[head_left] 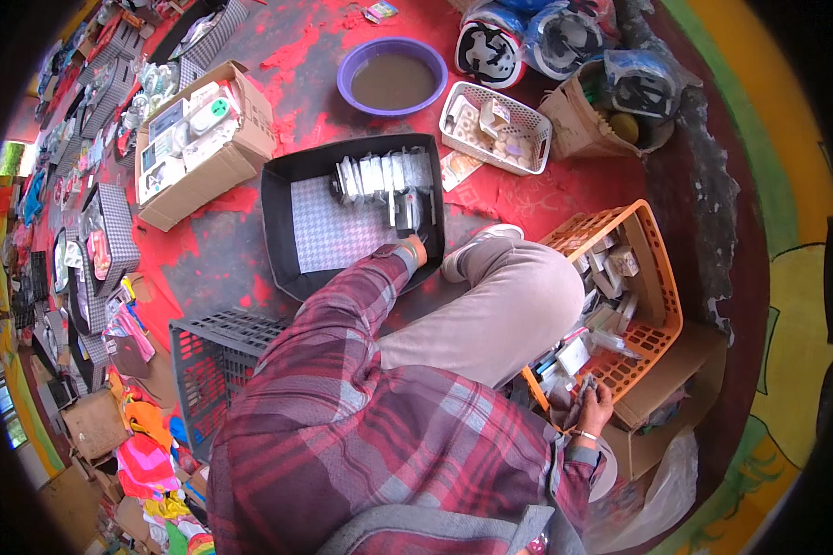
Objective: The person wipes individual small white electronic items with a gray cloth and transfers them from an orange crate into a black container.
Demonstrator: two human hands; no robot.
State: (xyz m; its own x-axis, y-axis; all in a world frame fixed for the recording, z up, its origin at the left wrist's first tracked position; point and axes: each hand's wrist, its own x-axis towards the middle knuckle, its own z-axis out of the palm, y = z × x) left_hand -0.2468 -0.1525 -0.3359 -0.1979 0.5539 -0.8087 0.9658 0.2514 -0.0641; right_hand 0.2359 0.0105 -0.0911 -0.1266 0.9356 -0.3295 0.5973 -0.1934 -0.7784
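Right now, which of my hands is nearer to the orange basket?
Right. Your right hand is at the near end of the orange basket; your left hand is farther off, at the black box, with your bent leg in between.

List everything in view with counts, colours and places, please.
basin: one, purple, top centre
helmets: several, mixed colours, top right
basket: one, white, beside basin
tray: one, black, centre
packets: several, pale, in tray
cartons: several, brown, both sides
crates: two, orange right, grey left
boxes: many, whitish, in orange crate
checked bins: several, grey, far left
mixed goods: many, multicoloured, lower left
left hand: one, bare, at tray
right hand: one, bare, at orange crate
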